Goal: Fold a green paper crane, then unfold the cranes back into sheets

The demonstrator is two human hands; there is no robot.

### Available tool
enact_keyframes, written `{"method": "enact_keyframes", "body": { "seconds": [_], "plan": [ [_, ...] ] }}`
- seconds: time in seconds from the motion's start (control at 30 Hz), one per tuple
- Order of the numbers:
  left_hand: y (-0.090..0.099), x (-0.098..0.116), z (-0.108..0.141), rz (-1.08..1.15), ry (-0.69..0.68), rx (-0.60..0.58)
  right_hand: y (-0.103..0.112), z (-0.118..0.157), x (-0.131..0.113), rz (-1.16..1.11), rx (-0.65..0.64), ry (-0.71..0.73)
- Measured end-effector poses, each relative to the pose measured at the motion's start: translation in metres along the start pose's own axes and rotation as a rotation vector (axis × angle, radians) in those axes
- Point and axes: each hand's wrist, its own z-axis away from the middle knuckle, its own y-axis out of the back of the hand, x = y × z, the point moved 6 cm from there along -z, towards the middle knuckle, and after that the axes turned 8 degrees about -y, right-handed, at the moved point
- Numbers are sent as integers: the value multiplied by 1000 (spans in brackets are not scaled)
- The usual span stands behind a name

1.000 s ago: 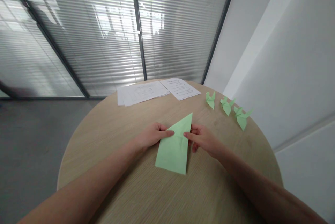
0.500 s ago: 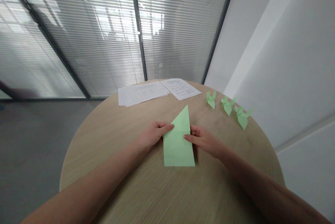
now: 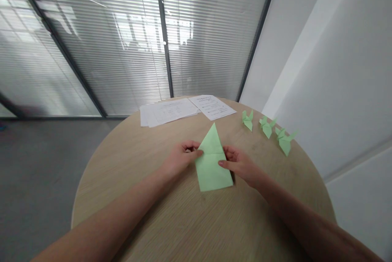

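Note:
A sheet of light green folded paper (image 3: 212, 170) is held between my two hands over the round wooden table. It has a pointed top, a straight bottom edge and a crease across its middle. My left hand (image 3: 184, 155) pinches its left edge, thumb on the front face and fingers curled behind. On the opposite edge, my right hand (image 3: 239, 163) grips it the same way, its thumb lying over the front. The fingertips behind the paper are hidden.
Three green origami cranes (image 3: 266, 128) stand in a row near the right rim of the wooden table (image 3: 122, 151). Printed white sheets (image 3: 171, 110) lie at the far edge. Behind the table is a glass partition with blinds (image 3: 208, 57); a white wall (image 3: 346, 82) rises at the right.
The green paper has turned slightly, its tip shifting left and its bottom edge swinging right and up. Both hands keep their hold on it. The camera view has shifted a little.

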Motion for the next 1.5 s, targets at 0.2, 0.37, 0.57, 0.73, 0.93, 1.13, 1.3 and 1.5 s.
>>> {"method": "enact_keyframes", "body": {
  "seconds": [0.2,0.37,0.57,0.73,0.93,1.13,1.3,1.5],
  "plan": [
    [13,24,1,9,-204,79,17,20,-37,407,325,500],
    [4,26,7,161,-101,3,17,41,-57,606,472,751],
    [-5,3,5,378,78,-65,7,42,-55,780,413,767],
    [3,2,3,212,32,-31,7,37,-46,701,297,658],
    [-4,0,5,161,104,-86,28,10,-19,153,340,255],
    [-4,-6,10,68,192,-3,20,2,-5,-6,202,33],
    [-3,-7,10,81,200,32,21,10,-17,232,300,272],
    [-3,-14,10,152,222,63,0,36,-42,764,324,643]
  ]
}}
